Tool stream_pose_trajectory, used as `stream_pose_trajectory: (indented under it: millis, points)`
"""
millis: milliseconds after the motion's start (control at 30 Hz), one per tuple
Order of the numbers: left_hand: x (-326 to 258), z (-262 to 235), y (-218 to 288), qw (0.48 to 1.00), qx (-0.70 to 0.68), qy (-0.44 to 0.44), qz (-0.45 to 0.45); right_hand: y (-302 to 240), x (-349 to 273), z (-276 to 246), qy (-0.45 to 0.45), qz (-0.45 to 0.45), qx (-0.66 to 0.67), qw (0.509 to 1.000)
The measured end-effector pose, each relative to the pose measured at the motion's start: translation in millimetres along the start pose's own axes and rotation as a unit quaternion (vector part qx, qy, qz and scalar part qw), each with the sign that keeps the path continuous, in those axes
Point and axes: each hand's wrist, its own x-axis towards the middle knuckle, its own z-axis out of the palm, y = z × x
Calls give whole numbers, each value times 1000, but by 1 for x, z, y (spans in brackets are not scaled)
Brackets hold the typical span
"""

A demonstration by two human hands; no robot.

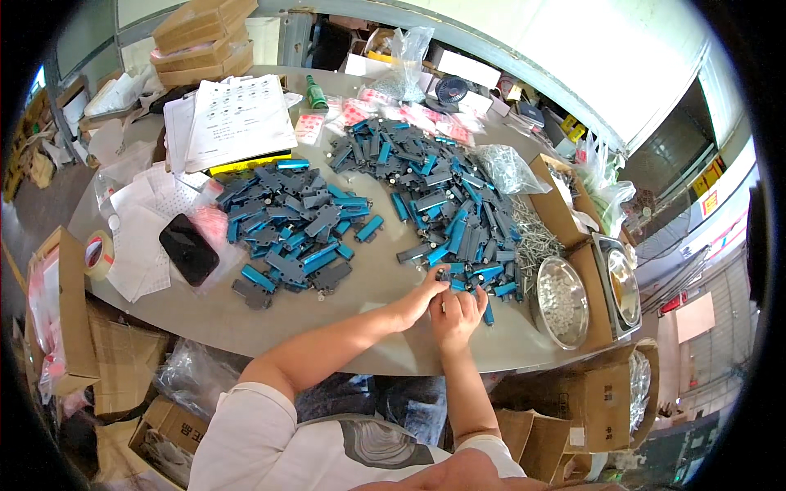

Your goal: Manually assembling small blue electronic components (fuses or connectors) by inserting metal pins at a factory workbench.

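My left hand [422,296] and my right hand [457,315] meet near the front edge of the grey table [360,327]. Between their fingertips they grip a small grey and blue part [443,279] at the near end of the right pile. That right pile of grey and blue parts [446,192] runs from the back of the table toward my hands. A second pile of the same parts [299,225] lies to the left of my left forearm.
A round metal bowl of small pieces [561,301] sits right of my hands, next to loose screws [536,237] and open cardboard boxes [565,200]. A black phone [188,248], papers [237,119] and a tape roll [98,254] lie left. Cartons stand under the table.
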Motion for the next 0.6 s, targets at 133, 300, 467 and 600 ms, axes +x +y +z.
stream_pose_trajectory:
  millis: [133, 300, 467, 600]
  points:
    - [7, -9, -6, 999, 45, 16, 7, -4, -1, 0, -34, -17, 28, 999]
    - [6, -8, 1, 997, 39, 28, 61, -12, -4, 2, -57, 29, 139, 988]
    - [8, -12, 11, 996, 15, 15, 81, 1, -8, 2, -62, 219, 250, 941]
    - [8, -18, 15, 994, -5, -33, 102, 13, -4, -10, -206, 422, 449, 761]
